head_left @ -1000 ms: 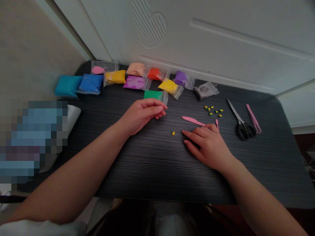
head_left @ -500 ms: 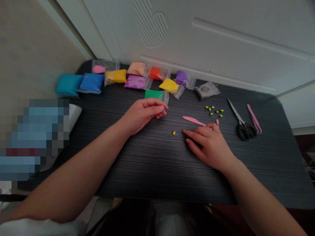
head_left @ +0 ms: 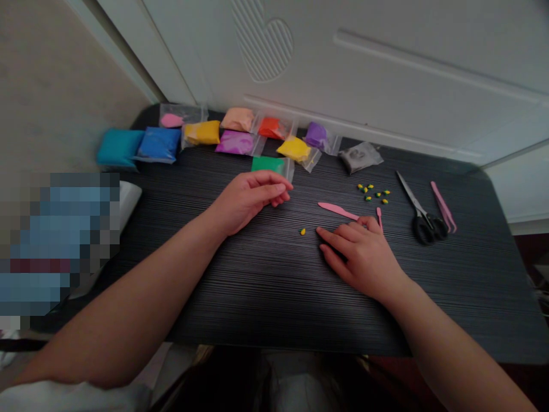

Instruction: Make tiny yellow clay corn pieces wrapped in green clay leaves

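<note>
My left hand (head_left: 253, 200) hovers or rests over the table's middle, its fingers loosely curved and apart, with nothing visible in it. A zip bag of green clay (head_left: 268, 165) lies just beyond its knuckles. My right hand (head_left: 358, 252) is palm down with fingers spread, index finger pointing at a tiny yellow clay piece (head_left: 302, 232), a small gap between them. Under or beside its far fingers runs a pink plastic knife (head_left: 337, 209), its handle end hidden. A thin pink tool (head_left: 379, 217) sticks out behind that hand. Beyond it lie several tiny yellow-and-green pieces (head_left: 378, 194).
Scissors with black handles (head_left: 422, 220) and pink tweezers (head_left: 444, 206) lie at the right. Several bags of coloured clay, among them blue (head_left: 159, 144), yellow (head_left: 295, 149) and grey (head_left: 360, 157), line the back. A white object (head_left: 130, 197), partly blurred out, stands left.
My right hand has shifted slightly left, its index fingertip now a little closer to the yellow piece. More of the thin pink tool shows. My left hand has stayed put.
</note>
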The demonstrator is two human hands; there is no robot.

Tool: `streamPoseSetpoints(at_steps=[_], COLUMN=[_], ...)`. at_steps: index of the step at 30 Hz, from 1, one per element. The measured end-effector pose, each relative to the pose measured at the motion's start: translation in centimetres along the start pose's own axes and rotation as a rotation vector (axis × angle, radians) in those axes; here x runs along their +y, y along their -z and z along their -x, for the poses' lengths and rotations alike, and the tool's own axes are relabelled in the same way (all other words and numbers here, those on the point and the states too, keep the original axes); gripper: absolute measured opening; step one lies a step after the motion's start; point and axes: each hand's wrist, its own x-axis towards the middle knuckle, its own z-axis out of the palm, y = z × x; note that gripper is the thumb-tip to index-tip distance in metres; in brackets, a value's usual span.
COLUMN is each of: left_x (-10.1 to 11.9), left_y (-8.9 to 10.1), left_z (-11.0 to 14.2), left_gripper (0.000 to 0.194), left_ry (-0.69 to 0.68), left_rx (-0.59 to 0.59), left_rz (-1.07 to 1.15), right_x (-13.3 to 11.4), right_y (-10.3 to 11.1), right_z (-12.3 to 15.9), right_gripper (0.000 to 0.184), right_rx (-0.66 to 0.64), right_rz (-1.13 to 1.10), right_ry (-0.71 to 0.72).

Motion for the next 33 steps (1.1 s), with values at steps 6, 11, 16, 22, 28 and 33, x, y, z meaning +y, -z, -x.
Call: streamPoseSetpoints(at_steps=[6,11,16,22,28,33], left_x=[0.0,0.0,0.0,0.0,0.0,0.2], left_y=[0.0,0.0,0.0,0.0,-0.1,-0.2], left_z=[0.0,0.0,0.0,0.0,0.1,0.1], left_gripper=[0.015,0.014,0.015,0.015,0.015,0.017], left_ry=[0.004,0.005,0.014,0.014,0.005,0.02], left_rx=[0.0,-0.005,0.002,0.002,0.003,0.027], left_rz=[0.003,0.002,-0.007,-0.005,-0.001,-0.018], right_x=[-0.1,-0.1,0.0,0.8,1.0,0.7], right_y=[0.2,0.2,0.1,-0.2,0.0,0.4], right_z=[0.1,0.1,0.1,0.1,-0.1,-0.1], right_gripper=[0.034,0.034,0.032,0.03,0.022,0.018], right_rx=[-0.007,-0.003,0.019,0.176,0.268,0.31], right_rz=[0.039,0.072,0.034,-0.115,-0.316,-0.422], right_ry=[-0.001,0.008,0.008,-0.005,-0.084,-0.173])
